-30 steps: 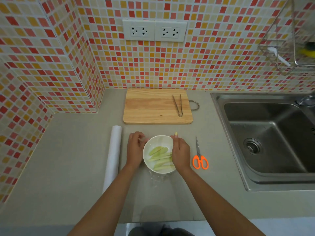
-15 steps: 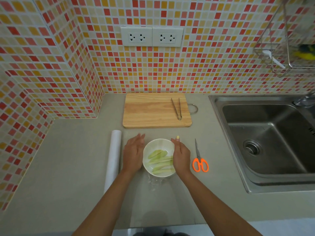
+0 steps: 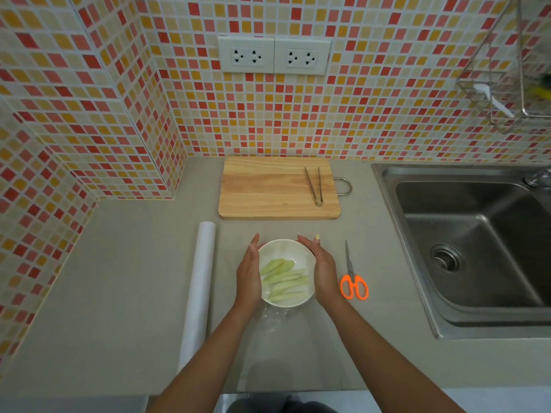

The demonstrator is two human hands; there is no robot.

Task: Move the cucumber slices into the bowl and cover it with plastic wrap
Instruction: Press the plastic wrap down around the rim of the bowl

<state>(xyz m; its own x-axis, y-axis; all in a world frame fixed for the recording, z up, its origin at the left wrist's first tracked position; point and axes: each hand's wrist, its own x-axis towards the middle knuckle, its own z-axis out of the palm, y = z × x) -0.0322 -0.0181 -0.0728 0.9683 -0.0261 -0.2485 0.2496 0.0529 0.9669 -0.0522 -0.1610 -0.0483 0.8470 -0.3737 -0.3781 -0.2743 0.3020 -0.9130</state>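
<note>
A white bowl (image 3: 283,247) stands on the grey counter, with several pale green cucumber slices (image 3: 283,278) inside. Clear plastic wrap (image 3: 272,318) lies over the bowl and bunches on the counter at its near side. My left hand (image 3: 249,275) is flat against the bowl's left side, fingers straight and pointing away from me. My right hand (image 3: 323,269) cups the right side the same way. Both press the wrap against the bowl's wall. A white roll of plastic wrap (image 3: 198,289) lies lengthwise to the left.
Orange-handled scissors (image 3: 353,281) lie just right of my right hand. A wooden cutting board (image 3: 268,189) with metal tongs (image 3: 314,186) sits behind the bowl. A steel sink (image 3: 477,242) fills the right side. Tiled walls close the back and left.
Both hands went from curled fingers at the bowl's rim to flat palms along its sides, sliding a little toward me. The bowl stayed in place.
</note>
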